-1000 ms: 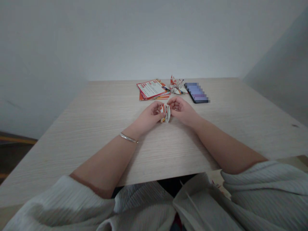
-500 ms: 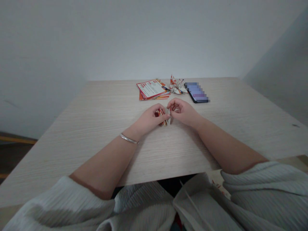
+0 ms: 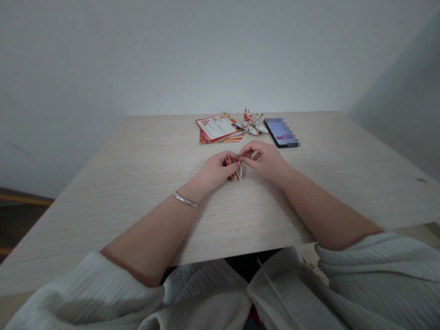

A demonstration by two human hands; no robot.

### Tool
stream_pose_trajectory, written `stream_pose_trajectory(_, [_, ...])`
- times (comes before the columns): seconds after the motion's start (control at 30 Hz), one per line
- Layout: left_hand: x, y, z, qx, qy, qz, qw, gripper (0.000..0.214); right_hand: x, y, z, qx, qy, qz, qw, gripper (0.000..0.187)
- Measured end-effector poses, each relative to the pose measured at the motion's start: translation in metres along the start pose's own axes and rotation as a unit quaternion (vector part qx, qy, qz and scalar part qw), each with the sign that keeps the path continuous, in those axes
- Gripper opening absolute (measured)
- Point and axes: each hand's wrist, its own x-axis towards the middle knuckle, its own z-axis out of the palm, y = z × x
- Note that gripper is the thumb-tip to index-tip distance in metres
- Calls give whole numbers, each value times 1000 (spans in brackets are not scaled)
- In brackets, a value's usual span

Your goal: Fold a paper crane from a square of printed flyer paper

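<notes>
Between my hands is a small piece of folded paper [image 3: 235,176], red, orange and white, just above the table or resting on it. My left hand [image 3: 219,169], with a silver bangle on the wrist, is closed around its left side, thumb across the front. The fingertips of my right hand [image 3: 259,158] pinch the paper's upper right edge, close against my left fingertips. Much of the paper is hidden behind the fingers, so its full shape cannot be made out.
Farther back on the pale wooden table [image 3: 154,151] lies a stack of printed paper sheets [image 3: 218,127]. Beside it sit folded paper shapes [image 3: 253,123] with pointed tips. A phone [image 3: 282,133] with a lit, blurred screen lies to their right. A white wall [image 3: 220,59] rises behind.
My right fingertips have shifted slightly left onto the paper's top edge, and my left fingers have drawn closer to them. Stack, folded shapes and phone stay put.
</notes>
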Motion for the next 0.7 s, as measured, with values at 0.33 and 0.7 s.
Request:
stream_pose_trajectory(0.33, [0, 3, 0, -18, 25, -2, 1000, 18, -1, -3, -2, -106, 15, -54, 993, 5])
stream_pose_trajectory(0.7, [-1, 8, -2, 17, 62, -4, 998, 19, -3, -3, 0, -82, 0, -53, 995, 4])
